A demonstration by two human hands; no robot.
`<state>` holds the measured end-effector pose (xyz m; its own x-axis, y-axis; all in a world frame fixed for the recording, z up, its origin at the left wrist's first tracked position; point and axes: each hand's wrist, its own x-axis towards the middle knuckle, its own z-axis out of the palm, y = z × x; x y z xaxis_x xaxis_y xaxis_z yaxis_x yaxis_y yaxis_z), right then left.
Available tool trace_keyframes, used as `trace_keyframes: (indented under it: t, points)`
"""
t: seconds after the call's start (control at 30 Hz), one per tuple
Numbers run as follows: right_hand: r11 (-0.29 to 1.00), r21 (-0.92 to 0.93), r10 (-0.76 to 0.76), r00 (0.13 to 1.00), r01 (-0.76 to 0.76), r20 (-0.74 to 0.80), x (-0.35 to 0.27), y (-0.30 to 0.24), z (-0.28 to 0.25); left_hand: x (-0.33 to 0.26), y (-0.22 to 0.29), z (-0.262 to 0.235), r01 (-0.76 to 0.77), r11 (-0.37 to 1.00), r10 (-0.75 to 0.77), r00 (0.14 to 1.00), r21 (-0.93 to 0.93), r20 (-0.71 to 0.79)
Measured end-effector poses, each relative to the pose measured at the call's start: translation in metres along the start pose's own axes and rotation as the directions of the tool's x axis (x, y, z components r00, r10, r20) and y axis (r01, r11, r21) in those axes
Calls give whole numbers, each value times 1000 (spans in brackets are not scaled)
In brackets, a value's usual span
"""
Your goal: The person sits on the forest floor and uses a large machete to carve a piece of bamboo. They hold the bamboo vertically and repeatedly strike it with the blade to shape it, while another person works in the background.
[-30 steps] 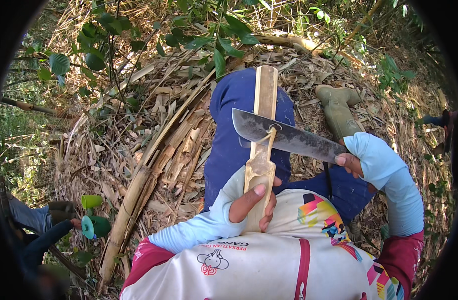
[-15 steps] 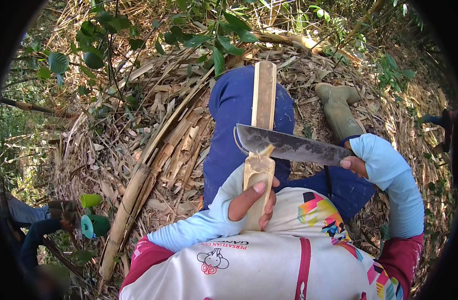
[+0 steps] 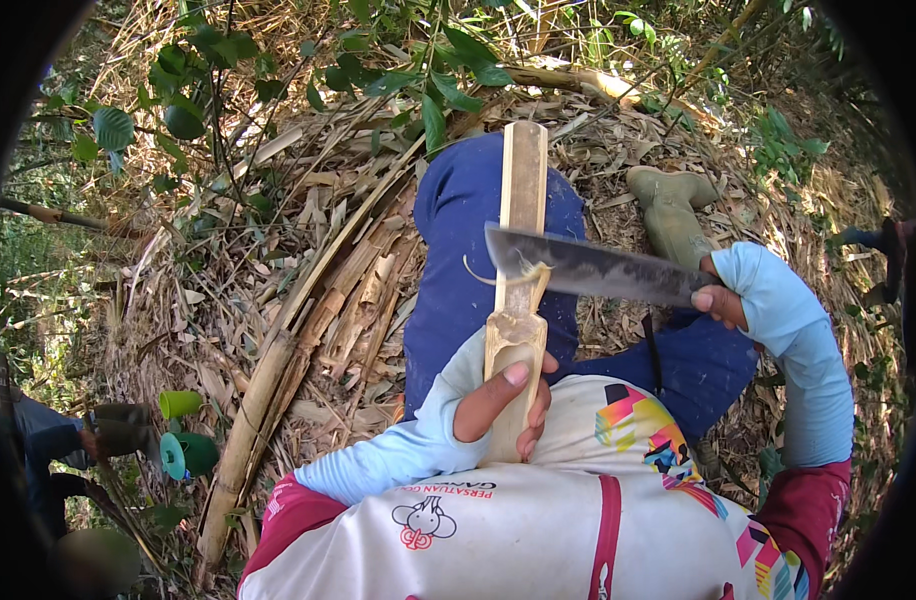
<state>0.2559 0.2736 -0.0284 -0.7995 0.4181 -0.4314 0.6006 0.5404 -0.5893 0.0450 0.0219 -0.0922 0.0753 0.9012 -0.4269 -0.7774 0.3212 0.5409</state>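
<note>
My left hand (image 3: 502, 402) is closed around the near end of a split bamboo piece (image 3: 523, 195). The piece points away from me over my bent leg, narrow and long beyond a thicker, hollowed node. In my right hand (image 3: 719, 304) is a machete (image 3: 618, 271), its handle hidden in my fingers. The dark blade lies across the narrow part, a little beyond the node, its tip past the left edge. A thin curled shaving (image 3: 478, 274) sticks out left of the bamboo by the blade. Pale, freshly cut wood shows under the blade.
My blue trouser leg (image 3: 453, 250) is beneath the bamboo; a green rubber boot (image 3: 671, 215) is at right. Long split bamboo lengths (image 3: 263, 400) lie left on dry leaves. Green containers (image 3: 190, 453) and another person (image 3: 53, 440) are at far left. Leafy branches (image 3: 438, 90) hang ahead.
The machete has moved away from me along the bamboo, off the node, and my right hand has shifted slightly right. My left hand stays put. The person at far left has moved their arm.
</note>
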Motion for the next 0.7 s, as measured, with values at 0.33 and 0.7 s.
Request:
trace_keyframes:
  t: [0.33,0.7]
  points:
    - [956,254,198,962,-146,-191,17,-14,2,0,1,0,7,1000,-7,1000,-2,2]
    - [964,196,217,959,-181,-181,22,-24,-4,1,-1,-4,9,1000,-9,999,-4,32]
